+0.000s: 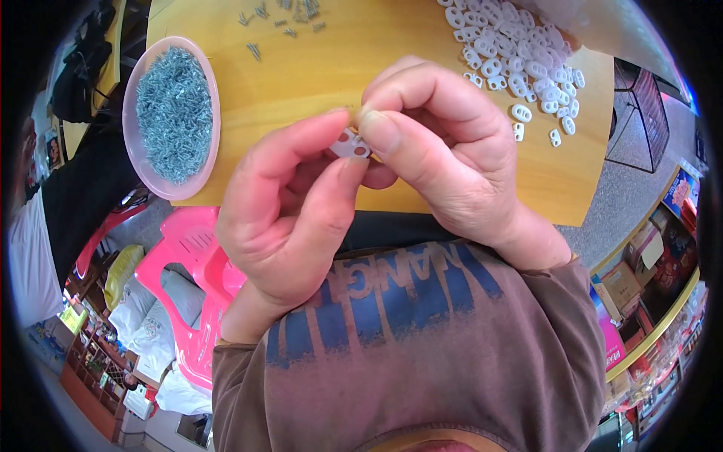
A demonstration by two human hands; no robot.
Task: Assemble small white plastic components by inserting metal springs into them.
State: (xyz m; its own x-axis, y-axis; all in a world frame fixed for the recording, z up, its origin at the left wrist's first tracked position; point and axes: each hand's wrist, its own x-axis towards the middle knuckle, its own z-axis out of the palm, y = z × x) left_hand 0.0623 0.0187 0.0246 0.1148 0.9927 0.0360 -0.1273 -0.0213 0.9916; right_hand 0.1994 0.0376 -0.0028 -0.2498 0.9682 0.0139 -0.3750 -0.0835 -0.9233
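Observation:
Both my hands meet in front of my chest, over the near edge of the table. My left hand point(290, 200) pinches a small white plastic piece with round holes point(349, 145) between thumb and forefinger. Against the same piece, my right hand point(444, 139) is closed, its thumb and forefinger pressed together at the upper end. Whatever lies between those right fingertips is too small and covered to name. Loose white oval plastic pieces point(521, 113) of a similar kind lie heaped at the far right of the table.
At the table's left stands a pink oval basin point(216, 120) full of small silvery metal pieces point(173, 113). Several more metal pieces point(254, 51) lie scattered on the yellow wooden table point(301, 83). Pink plastic chair point(188, 256) at left; a person's dark-clothed leg point(90, 181) beyond it.

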